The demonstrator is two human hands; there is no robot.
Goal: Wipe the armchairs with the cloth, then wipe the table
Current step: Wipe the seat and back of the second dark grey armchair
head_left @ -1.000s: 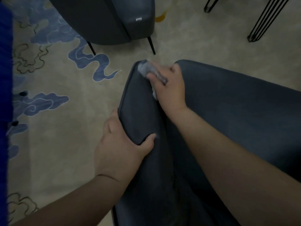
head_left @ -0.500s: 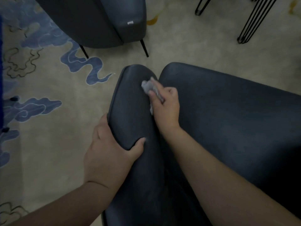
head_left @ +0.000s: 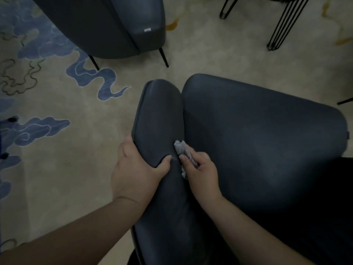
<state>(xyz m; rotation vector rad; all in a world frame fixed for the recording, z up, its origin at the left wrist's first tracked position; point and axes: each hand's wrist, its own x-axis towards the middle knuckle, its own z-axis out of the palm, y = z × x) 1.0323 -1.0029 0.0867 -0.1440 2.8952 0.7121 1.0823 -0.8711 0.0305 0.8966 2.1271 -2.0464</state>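
A dark blue armchair (head_left: 263,142) fills the lower right of the head view, its left armrest (head_left: 160,115) running toward me. My left hand (head_left: 137,171) grips the armrest's outer edge, thumb on top. My right hand (head_left: 200,173) holds a small grey cloth (head_left: 180,147) bunched in its fingers and presses it into the seam between armrest and seat, right beside my left thumb.
A second dark blue armchair (head_left: 107,25) on thin black legs stands at the top left. Black hairpin table legs (head_left: 282,23) rise at the top right. A beige carpet (head_left: 63,169) with blue cloud patterns covers the floor.
My right hand has drawn the cloth along the armrest from its far tip back toward me, ending next to my left thumb. My left hand keeps its grip.
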